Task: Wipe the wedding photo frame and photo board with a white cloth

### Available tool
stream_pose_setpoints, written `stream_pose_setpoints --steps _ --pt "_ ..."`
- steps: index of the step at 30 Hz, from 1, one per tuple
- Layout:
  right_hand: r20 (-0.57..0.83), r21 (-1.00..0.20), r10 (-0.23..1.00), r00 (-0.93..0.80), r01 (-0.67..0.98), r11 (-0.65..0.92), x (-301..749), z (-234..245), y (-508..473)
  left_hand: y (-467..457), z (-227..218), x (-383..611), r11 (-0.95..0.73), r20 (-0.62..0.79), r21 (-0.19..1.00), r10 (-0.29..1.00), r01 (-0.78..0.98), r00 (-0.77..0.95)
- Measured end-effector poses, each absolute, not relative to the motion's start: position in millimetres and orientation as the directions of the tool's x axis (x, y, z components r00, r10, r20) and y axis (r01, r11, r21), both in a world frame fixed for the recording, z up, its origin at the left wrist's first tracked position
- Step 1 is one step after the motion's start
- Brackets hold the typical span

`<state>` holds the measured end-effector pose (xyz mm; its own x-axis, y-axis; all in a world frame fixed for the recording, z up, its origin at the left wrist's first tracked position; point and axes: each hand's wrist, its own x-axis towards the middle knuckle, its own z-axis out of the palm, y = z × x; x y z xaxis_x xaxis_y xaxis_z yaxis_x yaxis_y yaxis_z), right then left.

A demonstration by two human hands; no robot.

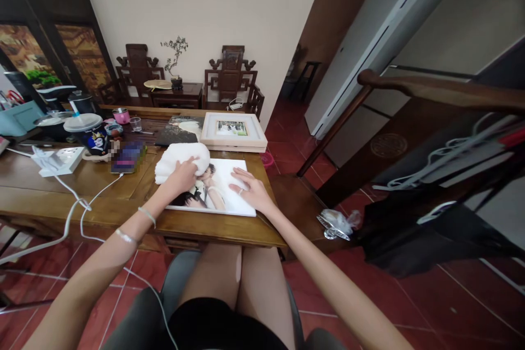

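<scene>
A photo panel (217, 199) with a picture of a couple lies flat near the front edge of the wooden table. My left hand (186, 176) grips a bunched white cloth (176, 158) and presses it on the panel's upper left part, which it covers. On the panel's right side my right hand (249, 190) lies flat, fingers stretched out and a ring on one of them. Just beyond the panel stand a pale boxed frame (256, 134) with a small picture inside and a dark picture panel (174, 130) beside it.
To the left on the table (135, 197) are a lidded cup (96, 139), a phone (129, 157) on a cable and a white power strip (68, 159). A wooden chair (394, 147) stands close on the right, with a plastic bag (338, 221) on its seat.
</scene>
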<state>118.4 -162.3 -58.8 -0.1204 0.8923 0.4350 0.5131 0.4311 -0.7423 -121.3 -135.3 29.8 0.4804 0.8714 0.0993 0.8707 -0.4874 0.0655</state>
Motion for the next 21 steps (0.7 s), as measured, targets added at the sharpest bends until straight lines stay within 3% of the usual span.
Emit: stream_pose_setpoints --steps 6,11,21 --pt "0.432 -0.752 0.896 -0.105 0.506 0.422 118.4 -60.1 -162.1 -239.2 16.2 -136.9 -0.459 0.034 -0.012 0.888 0.888 0.459" --pt "0.429 -0.752 0.897 -0.106 0.508 0.42 118.6 -57.5 -164.2 -289.5 19.4 -121.5 -0.495 -0.058 0.009 0.867 0.869 0.495" --pt "0.436 -0.736 0.89 -0.134 0.515 0.438 119.8 -57.7 -163.6 -165.5 25.3 -75.7 -0.464 0.001 -0.029 0.886 0.885 0.464"
